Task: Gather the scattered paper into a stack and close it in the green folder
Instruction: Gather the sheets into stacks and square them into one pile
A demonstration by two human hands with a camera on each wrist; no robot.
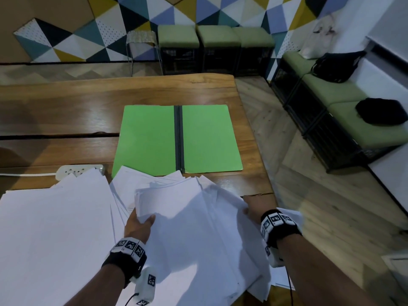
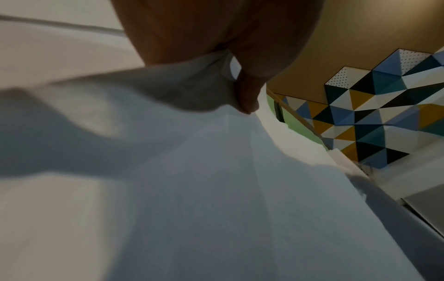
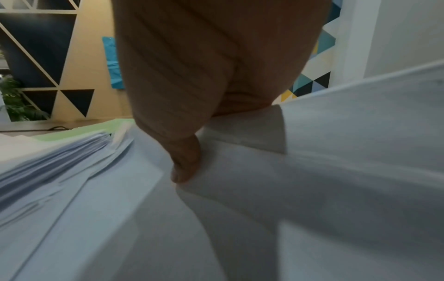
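Note:
A green folder [image 1: 176,138] lies open and flat on the wooden table [image 1: 66,111], its dark spine running down the middle. In front of it lies a loose, fanned heap of white paper [image 1: 187,217]. My left hand [image 1: 139,224] grips the heap's left edge, thumb on top and fingers under the sheets. My right hand [image 1: 251,209] grips the right edge, mostly covered by paper. The left wrist view shows my thumb pressing on the paper [image 2: 216,171]. In the right wrist view the thumb lies on the paper [image 3: 240,190], whose fanned edges show at left. More white sheets [image 1: 53,228] lie spread at the near left.
A white power strip [image 1: 77,171] with its cable lies on the table left of the folder, partly under the sheets. The table's right edge runs just beside my right hand. Green-cushioned benches [image 1: 353,120] with dark bags stand along the right wall.

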